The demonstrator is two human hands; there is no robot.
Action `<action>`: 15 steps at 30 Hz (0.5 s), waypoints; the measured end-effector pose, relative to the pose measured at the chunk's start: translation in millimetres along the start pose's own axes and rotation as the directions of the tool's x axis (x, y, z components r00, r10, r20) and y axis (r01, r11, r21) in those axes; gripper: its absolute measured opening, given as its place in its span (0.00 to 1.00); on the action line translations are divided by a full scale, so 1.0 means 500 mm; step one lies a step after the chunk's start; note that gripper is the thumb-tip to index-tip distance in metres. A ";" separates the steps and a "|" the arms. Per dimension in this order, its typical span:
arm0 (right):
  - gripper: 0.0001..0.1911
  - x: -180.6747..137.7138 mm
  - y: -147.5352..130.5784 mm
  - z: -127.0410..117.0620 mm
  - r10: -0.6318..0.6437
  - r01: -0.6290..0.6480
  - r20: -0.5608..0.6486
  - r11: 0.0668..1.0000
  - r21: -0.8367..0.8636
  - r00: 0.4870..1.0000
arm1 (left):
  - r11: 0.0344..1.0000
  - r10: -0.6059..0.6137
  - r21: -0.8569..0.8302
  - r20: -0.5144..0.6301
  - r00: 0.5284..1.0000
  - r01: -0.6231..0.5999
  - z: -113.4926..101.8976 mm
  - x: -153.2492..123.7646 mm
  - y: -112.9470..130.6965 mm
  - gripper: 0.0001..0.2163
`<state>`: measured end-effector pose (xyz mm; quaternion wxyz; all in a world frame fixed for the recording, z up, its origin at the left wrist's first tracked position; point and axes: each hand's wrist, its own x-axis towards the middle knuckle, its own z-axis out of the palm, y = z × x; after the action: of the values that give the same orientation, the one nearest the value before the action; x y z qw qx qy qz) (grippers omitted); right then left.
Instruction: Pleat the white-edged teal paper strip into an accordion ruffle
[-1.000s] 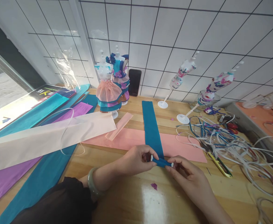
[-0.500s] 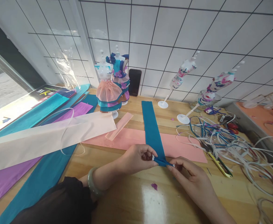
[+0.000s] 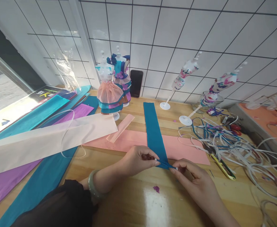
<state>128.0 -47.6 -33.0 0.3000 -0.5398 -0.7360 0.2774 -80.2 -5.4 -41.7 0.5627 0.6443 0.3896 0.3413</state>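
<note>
teal paper strip point(image 3: 154, 132) lies over the pink sheet point(image 3: 129, 141); we pinch its near end shut between left hand point(image 3: 138, 159) and right hand point(image 3: 190, 176).

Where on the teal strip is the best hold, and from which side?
The teal strip is probably best taken at its near end, gathered narrow: pinch from both sides, left hand from the left, right hand from the right. The rest lies flat on the table.

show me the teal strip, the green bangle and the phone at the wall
teal strip point(image 3: 153, 129): head view, middle of the flat part
green bangle point(image 3: 92, 186): head view, band at the wrist
phone point(image 3: 136, 83): head view, middle of its dark screen
</note>
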 end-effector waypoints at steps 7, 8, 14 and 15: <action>0.07 -0.001 -0.010 0.004 0.069 -0.072 0.034 0.993 0.092 0.997 | 0.990 0.143 0.015 0.031 0.989 -0.144 -0.002 0.000 0.003 0.06; 0.06 -0.001 -0.009 0.005 0.064 -0.068 0.042 0.993 0.099 0.997 | 0.988 0.154 0.024 0.030 0.988 -0.155 -0.002 -0.001 0.006 0.05; 0.08 0.000 0.002 0.012 -0.041 0.039 0.022 0.997 0.069 0.999 | 0.982 0.158 0.100 0.026 0.987 -0.160 0.000 -0.004 0.019 0.04; 0.09 0.000 0.002 0.014 -0.058 0.057 0.023 0.997 0.060 0.998 | 0.981 0.159 0.108 0.033 0.987 -0.162 0.000 -0.004 0.019 0.04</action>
<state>123.5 -47.8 -38.2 0.3146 -0.5057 -0.7464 0.2970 -79.9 -8.0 -32.3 0.5015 0.7077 0.3480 0.3557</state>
